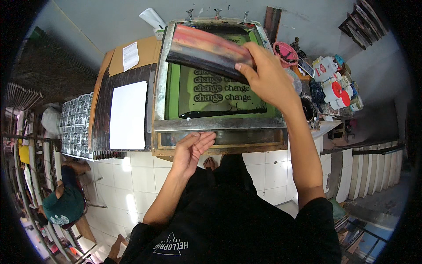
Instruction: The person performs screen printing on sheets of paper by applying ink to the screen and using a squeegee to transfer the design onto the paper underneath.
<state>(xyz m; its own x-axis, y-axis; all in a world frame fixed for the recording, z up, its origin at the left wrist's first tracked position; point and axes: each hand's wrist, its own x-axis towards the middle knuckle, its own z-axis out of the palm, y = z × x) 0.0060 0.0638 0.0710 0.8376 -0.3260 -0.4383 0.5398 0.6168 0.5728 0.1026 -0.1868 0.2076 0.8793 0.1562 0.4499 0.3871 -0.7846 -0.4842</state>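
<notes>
The long squeegee (204, 48) is over the far half of the green screen (173, 92), slanting, its left end farther. The right hand (266, 72) holds it firmly at the right end; whether the blade touches the mesh, I cannot tell. The left hand (191, 152) is empty, palm up with fingers extended, by the near edge of the frame (220, 125). A band of dark ink (224, 113) lies at the near side, so inking seems already begun, but completion is unclear. On the left, white paper (128, 116) on the desk (101, 114) looks unprinted; patterned sheets (77, 114) farther left appear finished.
</notes>
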